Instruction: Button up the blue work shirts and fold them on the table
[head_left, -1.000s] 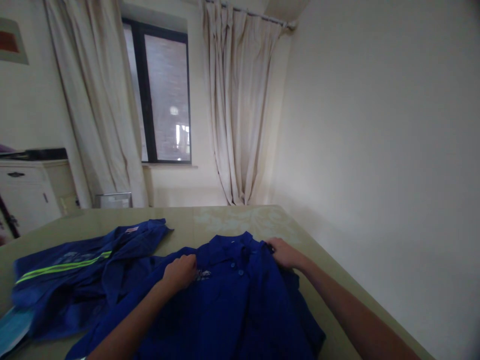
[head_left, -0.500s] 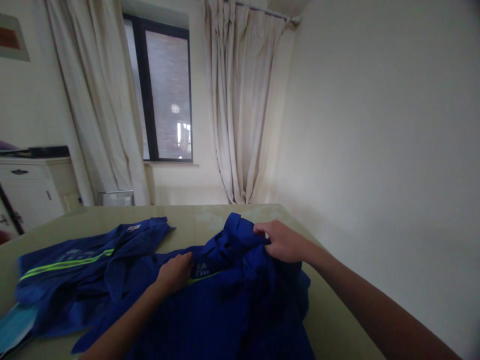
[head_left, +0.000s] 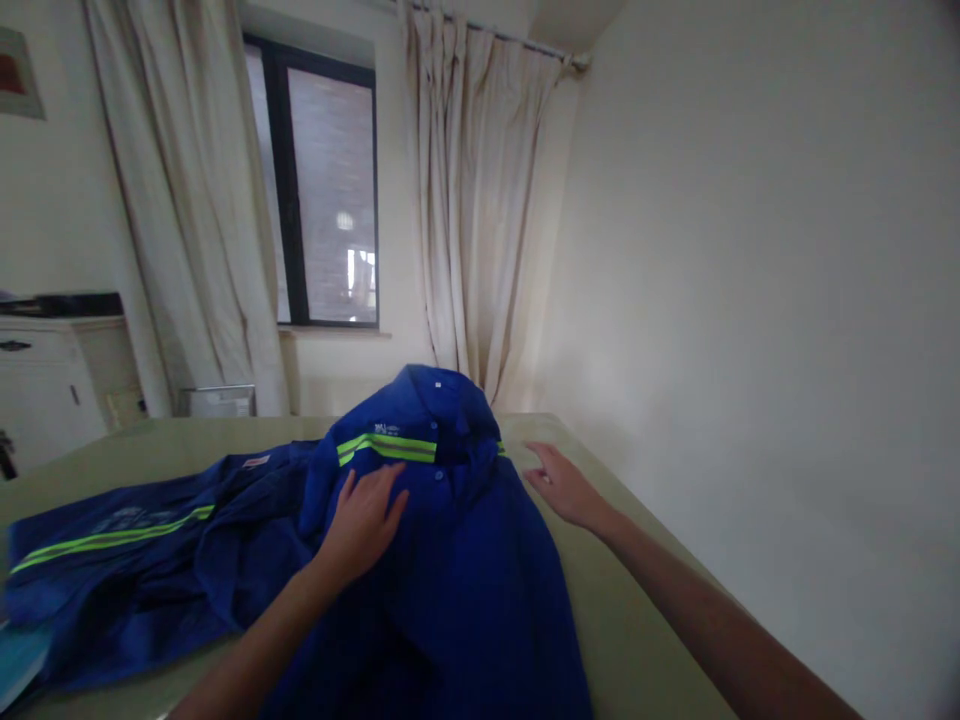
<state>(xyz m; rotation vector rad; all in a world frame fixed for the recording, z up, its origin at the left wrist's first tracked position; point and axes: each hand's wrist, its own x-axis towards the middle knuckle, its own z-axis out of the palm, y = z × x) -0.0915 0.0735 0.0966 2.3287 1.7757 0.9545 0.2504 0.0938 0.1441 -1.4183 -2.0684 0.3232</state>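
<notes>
The blue jacket [head_left: 469, 560] was front-up, not yet flat; left hand [head_left: 367, 515] over it, right hand [head_left: 564, 484] beside it, both spread, gripping nothing.

Pale curtains [head_left: 476, 200] flank a dark-framed window [head_left: 334, 180] near a white cabinet [head_left: 45, 385].

Blue jacket [head_left: 465, 580] and crumpled garment [head_left: 150, 575] on greenish table [head_left: 626, 625]
</notes>
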